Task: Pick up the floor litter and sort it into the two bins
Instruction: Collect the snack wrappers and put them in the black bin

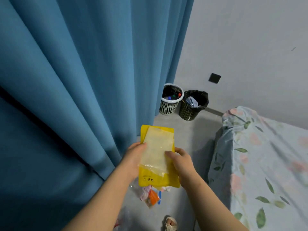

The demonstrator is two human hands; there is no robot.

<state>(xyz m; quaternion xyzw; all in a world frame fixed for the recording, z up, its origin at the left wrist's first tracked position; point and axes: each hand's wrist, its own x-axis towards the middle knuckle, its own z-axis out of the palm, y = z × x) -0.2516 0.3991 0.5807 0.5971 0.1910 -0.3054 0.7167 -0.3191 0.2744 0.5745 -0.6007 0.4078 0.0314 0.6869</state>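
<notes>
Both up front: left hand [133,161] & right hand [182,165] grip the yellow pouch [155,157] mid-air. White bin [169,107], black bin [189,114] by the wall are part-filled already. Wrappers [150,196] below, unsorted; prob. past halfway.

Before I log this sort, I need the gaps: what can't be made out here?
Head view:
White bin and black bin contents: too small to name.
Wrappers: mostly hidden under the pouch.
Pouch print: blurred.
Shoe: cut off by the bottom edge.
</notes>
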